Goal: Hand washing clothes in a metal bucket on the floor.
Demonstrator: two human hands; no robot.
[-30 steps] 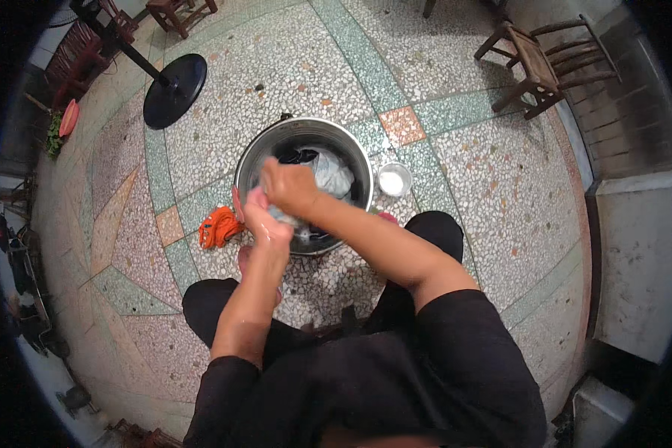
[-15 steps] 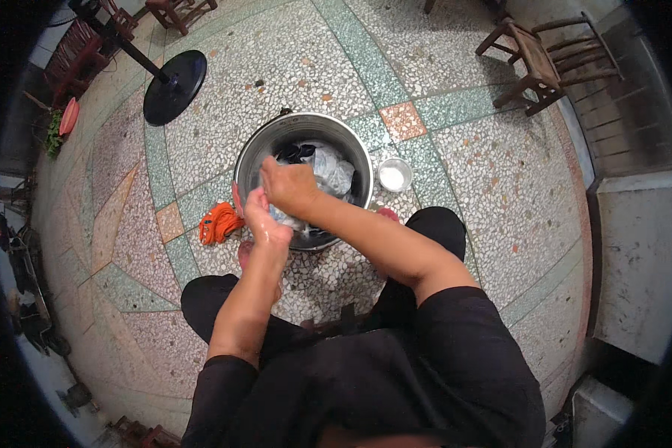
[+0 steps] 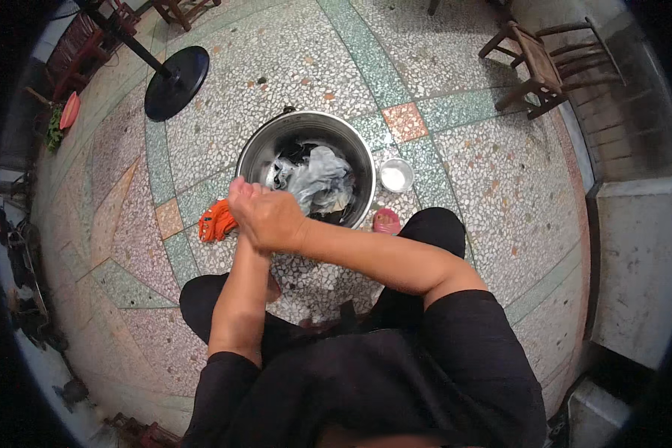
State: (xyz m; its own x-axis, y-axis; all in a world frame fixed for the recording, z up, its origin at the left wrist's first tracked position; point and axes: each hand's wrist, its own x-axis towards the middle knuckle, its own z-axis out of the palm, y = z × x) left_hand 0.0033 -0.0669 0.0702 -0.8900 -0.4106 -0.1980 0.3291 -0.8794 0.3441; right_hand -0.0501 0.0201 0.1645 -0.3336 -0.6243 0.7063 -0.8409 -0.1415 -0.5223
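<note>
My right hand (image 3: 275, 222) lies closed across my left hand (image 3: 240, 192), gripping it, at the near left rim of a steel pot (image 3: 365, 163). The pink fingertips of my left hand show curled above it; whatever they may hold is hidden. Pale and dark wet cloth (image 3: 319, 179) is heaped inside the pot. Just left of my hands, orange cloth or netting (image 3: 213, 222) lies on the floor. A small round container (image 3: 396, 175) with white contents stands at the pot's right.
My bent knees and pink-sandalled foot (image 3: 386, 221) flank the pot on the terrazzo floor (image 3: 470, 187). A black round stand base (image 3: 177, 83) is at upper left, a wooden chair (image 3: 534, 63) at upper right, red chairs (image 3: 75, 56) at far left, and a pale concrete block (image 3: 631, 261) along the right.
Both hands have moved from inside the pot down and left to its near rim, still together, uncovering more of the pale cloth in the pot.
</note>
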